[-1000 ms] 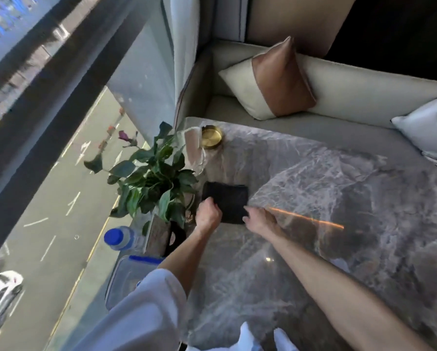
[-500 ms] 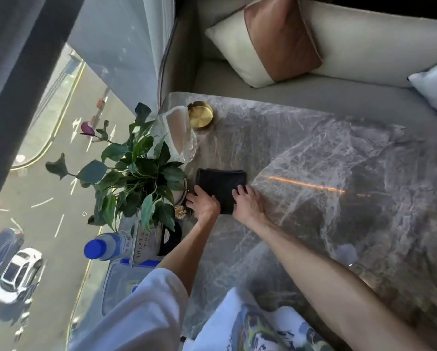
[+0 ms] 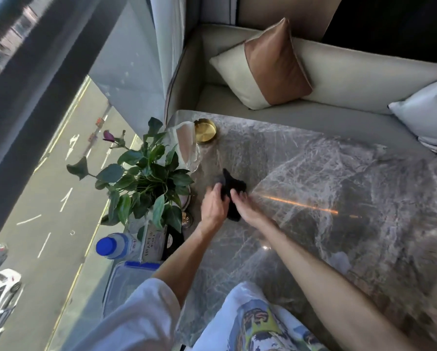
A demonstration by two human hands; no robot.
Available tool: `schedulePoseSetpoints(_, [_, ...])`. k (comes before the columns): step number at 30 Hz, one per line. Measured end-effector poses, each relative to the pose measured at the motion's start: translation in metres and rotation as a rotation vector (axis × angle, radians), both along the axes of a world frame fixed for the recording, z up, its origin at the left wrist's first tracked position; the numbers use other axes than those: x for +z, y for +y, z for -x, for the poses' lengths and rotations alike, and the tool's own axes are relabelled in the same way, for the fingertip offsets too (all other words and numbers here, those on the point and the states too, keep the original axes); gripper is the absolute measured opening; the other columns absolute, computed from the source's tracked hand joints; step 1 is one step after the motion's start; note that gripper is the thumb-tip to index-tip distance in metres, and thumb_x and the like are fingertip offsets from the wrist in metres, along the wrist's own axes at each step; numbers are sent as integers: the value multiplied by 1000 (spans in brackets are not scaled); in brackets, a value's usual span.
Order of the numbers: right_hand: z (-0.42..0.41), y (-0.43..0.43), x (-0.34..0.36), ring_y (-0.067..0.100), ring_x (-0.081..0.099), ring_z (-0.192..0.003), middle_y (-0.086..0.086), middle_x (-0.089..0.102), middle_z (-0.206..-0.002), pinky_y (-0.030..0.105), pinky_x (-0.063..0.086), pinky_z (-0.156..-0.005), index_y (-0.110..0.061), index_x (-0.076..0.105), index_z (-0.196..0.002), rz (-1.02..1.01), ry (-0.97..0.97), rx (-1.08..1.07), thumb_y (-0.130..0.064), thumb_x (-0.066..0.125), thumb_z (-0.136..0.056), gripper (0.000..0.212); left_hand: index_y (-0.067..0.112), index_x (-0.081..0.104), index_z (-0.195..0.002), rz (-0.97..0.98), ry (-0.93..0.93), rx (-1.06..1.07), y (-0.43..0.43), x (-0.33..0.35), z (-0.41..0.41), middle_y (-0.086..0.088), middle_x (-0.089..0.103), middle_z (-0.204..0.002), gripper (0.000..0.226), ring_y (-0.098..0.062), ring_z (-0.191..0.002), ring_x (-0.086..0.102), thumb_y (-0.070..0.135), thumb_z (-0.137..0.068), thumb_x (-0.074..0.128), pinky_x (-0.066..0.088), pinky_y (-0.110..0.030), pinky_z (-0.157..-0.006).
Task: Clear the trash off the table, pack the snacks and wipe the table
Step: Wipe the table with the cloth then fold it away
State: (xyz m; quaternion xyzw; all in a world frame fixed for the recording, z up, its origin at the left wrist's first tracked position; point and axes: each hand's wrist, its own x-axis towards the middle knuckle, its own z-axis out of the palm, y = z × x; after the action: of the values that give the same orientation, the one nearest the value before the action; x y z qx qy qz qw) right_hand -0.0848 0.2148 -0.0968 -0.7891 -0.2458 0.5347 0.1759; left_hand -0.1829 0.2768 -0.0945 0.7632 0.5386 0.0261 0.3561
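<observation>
- Near the table's (image 3: pixel 313 173) left edge, beside the plant (image 3: pixel 146 183), your left hand (image 3: pixel 213 207) and right hand (image 3: pixel 245 207) are both closed on the black cloth (image 3: pixel 231 186), bunched between them.
- Spread the cloth flat before you wipe; a wad cleans poorly.
- Keep your strokes clear of the gold dish (image 3: pixel 205 130) and glass vase (image 3: pixel 187 150).
- No trash or snacks visible on the marble; judged late stage.

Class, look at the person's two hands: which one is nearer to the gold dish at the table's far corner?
Left. The left hand lies below the gold dish; the right hand sits further right.
</observation>
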Motion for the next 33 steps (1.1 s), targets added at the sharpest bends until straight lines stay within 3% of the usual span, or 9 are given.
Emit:
schedulePoseSetpoints(2, [8,-5,22,19,48,-129,2,54,-139,33,39,-101,-16,50,-136,-78,464,-429,-86,41,-70,97,11,55,-111,-75,-81,-71,-17,22,-1,-14,60,-100,24,-36,-91,59,20,-89,52,45,-40,-75])
schedulePoseSetpoints(4, [8,-21,41,7,65,-100,-11,73,-102,25,48,-85,-26,64,-109,-193,669,-614,-91,51,-51,88,16,58,-114,-162,-149,-188,-41,45,-2,-10,59,-98,26,-30,-90,58,21,-90,52,46,-39,-75])
schedulePoseSetpoints(6, [13,-44,61,5,68,-86,-11,74,-80,23,51,-76,-24,67,-87,-326,834,-789,-87,42,-67,70,17,63,-107,-321,-154,-337,-68,57,1,-7,58,-90,22,-27,-84,58,22,-87,56,47,-38,-72])
schedulePoseSetpoints(9, [26,-95,88,14,69,-73,1,69,-70,23,54,-66,-15,69,-64,-476,970,-994,-76,38,-84,71,24,68,-97,-496,-146,-505,-111,70,9,2,57,-84,17,-20,-75,56,25,-80,64,45,-31,-64])
schedulePoseSetpoints(18, [39,-239,92,24,70,-88,12,73,-92,30,57,-78,-5,71,-97,-729,828,-1361,-38,46,-96,42,18,70,-109,-526,-473,-813,-236,74,31,0,64,-101,32,-22,-91,57,19,-81,53,37,-25,-79])
schedulePoseSetpoints(23, [20,-292,86,27,71,-71,15,72,-77,32,56,-71,-1,75,-75,-634,777,-1352,-36,46,-92,48,16,53,-133,-342,-448,-875,-294,65,24,-6,54,-128,46,-26,-128,44,36,-92,48,27,-44,-113])
schedulePoseSetpoints(27, [-11,-329,78,29,68,-76,15,69,-79,37,51,-85,-1,72,-83,-588,812,-1330,-43,53,-88,45,23,41,-144,-191,-390,-976,-317,57,2,-2,43,-146,50,-18,-144,25,41,-97,39,11,-34,-122])
schedulePoseSetpoints(31, [-67,-367,52,33,64,-103,19,69,-108,40,46,-100,1,63,-115,-459,793,-1246,-29,56,-86,42,28,43,-141,208,-439,-670,-316,49,-28,8,44,-147,43,-8,-140,34,32,-99,37,22,-26,-119])
schedulePoseSetpoints(33, [-99,-382,45,26,68,-94,14,74,-101,35,46,-95,1,61,-119,-413,705,-1203,-20,51,-90,37,33,42,-140,210,-354,-351,-301,28,-38,4,46,-146,44,-15,-137,40,35,-97,38,28,-31,-116])
